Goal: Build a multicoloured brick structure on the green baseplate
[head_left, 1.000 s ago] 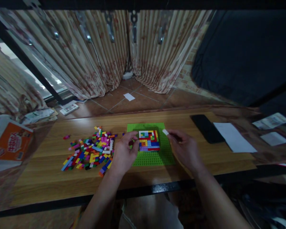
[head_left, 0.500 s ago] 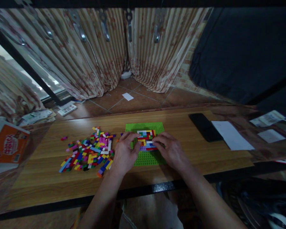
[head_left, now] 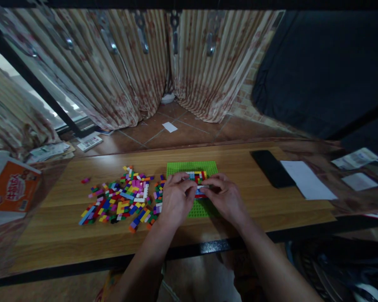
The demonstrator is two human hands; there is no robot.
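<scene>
A green studded baseplate lies on the wooden table, bearing a layer of multicoloured toy building bricks. Over the left part of these bricks is my left hand, its thumb and index finger curled close together; what sits between their tips is hidden. From the right, my right hand pinches a small white brick between thumb and fingers, at the front part of the brick layer. The fingertips of both hands nearly meet there. Left of my left hand spreads a pile of loose bricks in many colours.
To the right a dark phone-like slab lies beside white paper sheets. An orange-labelled box stands at the left end. Striped curtains hang beyond the table.
My left hand has moved right across the built bricks, toward my right fingertips, uncovering more loose bricks behind it. My right hand stays at nearly the same spot with the white brick.
</scene>
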